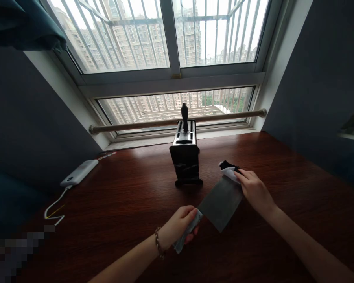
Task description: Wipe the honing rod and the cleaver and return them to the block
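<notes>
My left hand (pixel 178 226) is wrapped round the pale grey handle of a cleaver (pixel 222 202). The broad grey blade points away to the right, tilted above the table. At the blade's far end, my right hand (pixel 257 192) pinches a black and white cloth (pixel 229 169) against it. Part of the blade's upper right edge is covered by the cloth and fingers. Beyond the hands stands a black knife block (pixel 186 163) with slots in its shiny top. One dark-handled tool (pixel 184 114) sticks up from it; its lower part is hidden inside.
The reddish-brown wooden table (pixel 129 188) reaches back to a barred window. A rail (pixel 153 125) runs across behind the knife block. On the left lies a white power bank (pixel 80 173) with a white cable (pixel 53 203). A blue curtain (pixel 26 27) hangs at upper left.
</notes>
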Demonstrator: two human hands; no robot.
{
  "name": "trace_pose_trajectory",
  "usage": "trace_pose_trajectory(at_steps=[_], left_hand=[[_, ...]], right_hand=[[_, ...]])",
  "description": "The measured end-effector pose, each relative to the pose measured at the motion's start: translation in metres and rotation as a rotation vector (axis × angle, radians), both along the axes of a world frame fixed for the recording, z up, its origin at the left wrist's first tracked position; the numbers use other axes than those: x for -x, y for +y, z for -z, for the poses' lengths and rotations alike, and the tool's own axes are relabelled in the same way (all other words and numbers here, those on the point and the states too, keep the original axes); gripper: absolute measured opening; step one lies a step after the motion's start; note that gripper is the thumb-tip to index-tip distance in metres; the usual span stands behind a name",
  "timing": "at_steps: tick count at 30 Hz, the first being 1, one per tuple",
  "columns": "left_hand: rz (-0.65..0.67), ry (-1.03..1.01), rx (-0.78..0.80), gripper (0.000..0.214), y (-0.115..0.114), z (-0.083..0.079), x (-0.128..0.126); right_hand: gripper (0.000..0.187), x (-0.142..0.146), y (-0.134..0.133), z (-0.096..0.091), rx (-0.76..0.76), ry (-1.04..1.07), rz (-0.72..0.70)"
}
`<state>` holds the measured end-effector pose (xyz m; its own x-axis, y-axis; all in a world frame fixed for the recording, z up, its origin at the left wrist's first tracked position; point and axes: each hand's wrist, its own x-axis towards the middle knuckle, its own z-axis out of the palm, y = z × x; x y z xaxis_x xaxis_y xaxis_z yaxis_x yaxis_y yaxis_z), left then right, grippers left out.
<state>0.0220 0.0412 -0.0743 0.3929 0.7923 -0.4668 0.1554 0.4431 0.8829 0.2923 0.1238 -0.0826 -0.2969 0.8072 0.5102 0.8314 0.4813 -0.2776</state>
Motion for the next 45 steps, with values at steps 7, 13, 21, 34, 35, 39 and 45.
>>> trace_pose_trajectory(at_steps=[7, 13, 21, 34, 35, 39, 45], left_hand=[[-0.024, 0.086, -0.086, 0.042, -0.001, 0.006, -0.001], [0.015, 0.141, -0.227, 0.04, -0.004, 0.001, 0.0], [0.008, 0.214, -0.303, 0.038, -0.005, 0.003, -0.001], [-0.112, 0.229, -0.443, 0.034, -0.009, 0.001, -0.005], [-0.134, 0.215, -0.441, 0.034, -0.008, 0.001, -0.004], [-0.163, 0.15, -0.41, 0.034, -0.005, 0.003, -0.002], [-0.129, 0.09, -0.362, 0.034, -0.004, 0.008, -0.003]], right_hand=[[0.048, 0.032, -0.042, 0.01, -0.051, -0.086, -0.154], [0.042, 0.036, -0.039, 0.002, -0.036, 0.037, -0.302], [0.027, -0.014, 0.013, 0.016, 0.18, 0.55, 0.055], [0.024, -0.017, 0.024, 0.027, 0.675, 1.563, -0.03], [0.022, -0.018, 0.025, 0.03, 0.675, 1.587, -0.017], [0.018, -0.015, 0.02, 0.028, 0.733, 1.633, -0.09], [0.019, 0.017, -0.008, 0.013, 1.008, 1.74, -0.277]])
